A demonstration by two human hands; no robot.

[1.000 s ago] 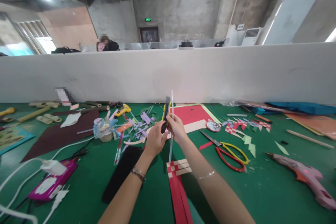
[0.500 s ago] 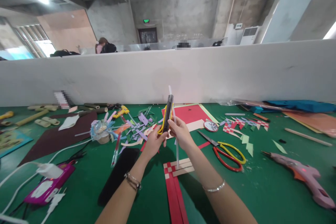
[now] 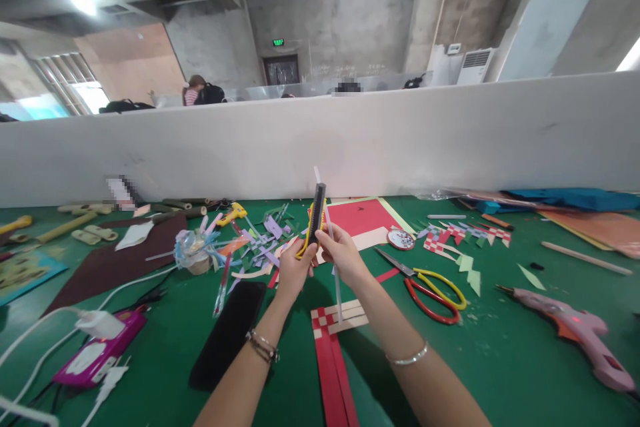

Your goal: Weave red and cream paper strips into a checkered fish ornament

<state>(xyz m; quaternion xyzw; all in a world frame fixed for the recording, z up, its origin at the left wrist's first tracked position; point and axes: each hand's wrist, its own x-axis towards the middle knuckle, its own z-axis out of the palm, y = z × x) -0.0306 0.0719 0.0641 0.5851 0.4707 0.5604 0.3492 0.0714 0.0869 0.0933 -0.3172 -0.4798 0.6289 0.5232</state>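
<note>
Out in front of me my left hand [image 3: 296, 265] is closed round a black and yellow utility knife [image 3: 316, 217], held upright with a pale tip at its top. My right hand [image 3: 344, 255] pinches a long translucent white stick [image 3: 337, 290] close beside the knife. The stick's lower end hangs over a woven strip piece [image 3: 330, 347] of red and cream paper. Whether the right fingertips also touch the knife I cannot make out. Scissors [image 3: 423, 285] with red and yellow handles lie right of my right hand.
A pink glue gun [image 3: 575, 330] lies at right. At left are a black phone-like slab [image 3: 227, 333], a purple power strip [image 3: 100, 350] with cables and a wrapped cup [image 3: 195, 253]. Paper scraps [image 3: 267, 240] and a red sheet [image 3: 355, 217] lie behind. A white partition [image 3: 400, 140] bounds the table.
The knife has shifted slightly left and tilts a little more to the left. Both hands keep their grip, and the view has turned slightly.
</note>
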